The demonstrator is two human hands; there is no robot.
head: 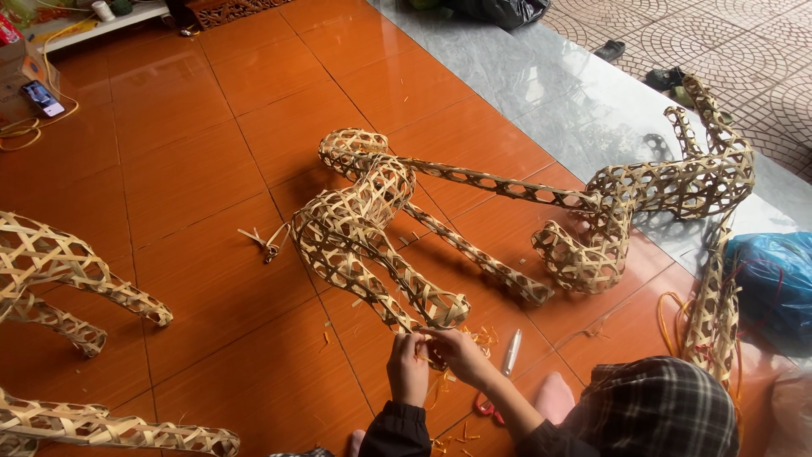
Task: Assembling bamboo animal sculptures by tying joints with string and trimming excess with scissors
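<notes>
Orange tiled floor (194,279), both hands' fingers (416,345) pinching woven bamboo frame (364,228), blue bag (774,279) beside.

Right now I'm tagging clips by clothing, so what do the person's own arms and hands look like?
Both hands are bare: no gloves, rings or watch show. The left hand comes out of a dark, near-black long sleeve with a snug, gathered cuff at the wrist. The right hand has its sleeve pushed up, so the forearm is uncovered; that sleeve is the same dark cloth. No markings are visible on either.
</notes>
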